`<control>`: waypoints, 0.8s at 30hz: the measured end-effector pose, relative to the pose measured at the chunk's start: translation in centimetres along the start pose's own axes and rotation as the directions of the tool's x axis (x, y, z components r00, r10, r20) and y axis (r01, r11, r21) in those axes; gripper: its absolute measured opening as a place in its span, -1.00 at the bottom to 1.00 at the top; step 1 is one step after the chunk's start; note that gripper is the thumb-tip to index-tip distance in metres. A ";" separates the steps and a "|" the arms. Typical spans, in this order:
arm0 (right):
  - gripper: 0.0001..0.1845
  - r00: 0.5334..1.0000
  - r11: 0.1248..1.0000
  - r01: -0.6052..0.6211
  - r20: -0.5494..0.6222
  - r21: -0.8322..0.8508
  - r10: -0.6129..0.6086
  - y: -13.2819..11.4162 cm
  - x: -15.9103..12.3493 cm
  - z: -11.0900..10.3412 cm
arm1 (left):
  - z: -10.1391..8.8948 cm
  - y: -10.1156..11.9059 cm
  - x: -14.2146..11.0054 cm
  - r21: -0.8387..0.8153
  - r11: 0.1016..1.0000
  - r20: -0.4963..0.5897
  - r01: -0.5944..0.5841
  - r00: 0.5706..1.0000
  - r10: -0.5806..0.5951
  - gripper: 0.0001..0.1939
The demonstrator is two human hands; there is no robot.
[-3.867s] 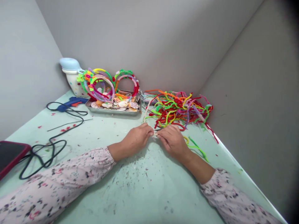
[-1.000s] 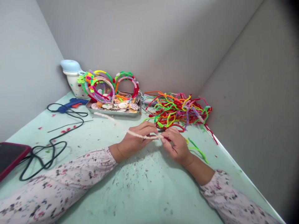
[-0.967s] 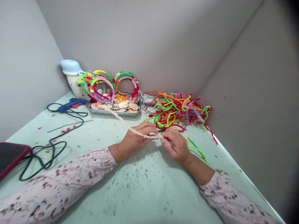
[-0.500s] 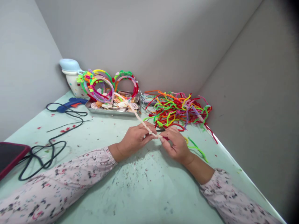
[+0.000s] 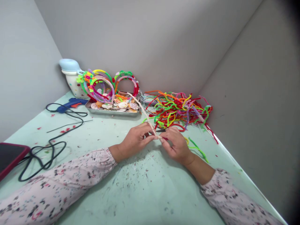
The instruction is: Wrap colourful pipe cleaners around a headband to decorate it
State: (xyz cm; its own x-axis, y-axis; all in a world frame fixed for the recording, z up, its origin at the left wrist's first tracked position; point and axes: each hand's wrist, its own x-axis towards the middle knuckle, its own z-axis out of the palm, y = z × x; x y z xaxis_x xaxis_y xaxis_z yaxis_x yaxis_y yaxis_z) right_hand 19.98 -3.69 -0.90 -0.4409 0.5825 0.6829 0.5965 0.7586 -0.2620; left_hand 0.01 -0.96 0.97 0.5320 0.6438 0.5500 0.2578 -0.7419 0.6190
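A pale pink pipe cleaner (image 5: 145, 112) slants up and to the left from between my hands, its free end over the tray's right side. Its lower end is pinched by my left hand (image 5: 138, 137), thumb and fingers closed on it. My right hand (image 5: 176, 144) is closed on the same end, the two thumbs nearly touching. A short red piece shows at the right fingers; whether it joins the pink one I cannot tell. Scissors (image 5: 180, 127) with red handles lie just behind the right hand, partly covered.
A metal tray (image 5: 112, 113) of shells stands at the back, with colourful pipe-cleaner headbands (image 5: 103, 86) on it. To its right sits a heap of pipe cleaners (image 5: 178, 109). A blue glue gun (image 5: 72, 104) with a looping cord, a lidded cup (image 5: 72, 78) and a phone (image 5: 11, 157) are left.
The pink pipe cleaner's free end has swung to the right and stands steeper. My left fingers have shifted slightly around it; the right hand stays almost in place.
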 end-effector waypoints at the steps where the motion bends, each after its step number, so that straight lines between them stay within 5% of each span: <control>1: -0.89 1.000 1.000 -0.001 0.005 -0.003 0.001 0.0 0.0 0.0 | 0.0 0.0 0.0 -0.015 1.000 0.003 0.014 1.000 -0.014 -0.83; 15: -0.91 0.998 1.000 0.000 0.055 -0.026 0.002 0.2 -0.1 0.2 | 0.6 -0.6 0.0 -0.331 0.879 0.189 0.342 0.937 -0.293 -0.80; 24: -0.91 0.998 0.999 -0.040 0.046 -0.020 0.041 0.5 -0.3 0.3 | 0.7 -0.6 0.3 -0.359 0.821 0.229 0.445 0.894 -0.384 -0.81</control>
State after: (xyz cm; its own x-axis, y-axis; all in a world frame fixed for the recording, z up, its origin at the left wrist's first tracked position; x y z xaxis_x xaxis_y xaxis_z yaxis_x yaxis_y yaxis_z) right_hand 20.17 -3.43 -1.46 -0.4466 0.6261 0.6392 0.6270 0.7286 -0.2756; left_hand 0.55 -0.42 0.40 0.5615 0.8180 0.1254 0.1585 -0.2551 0.9538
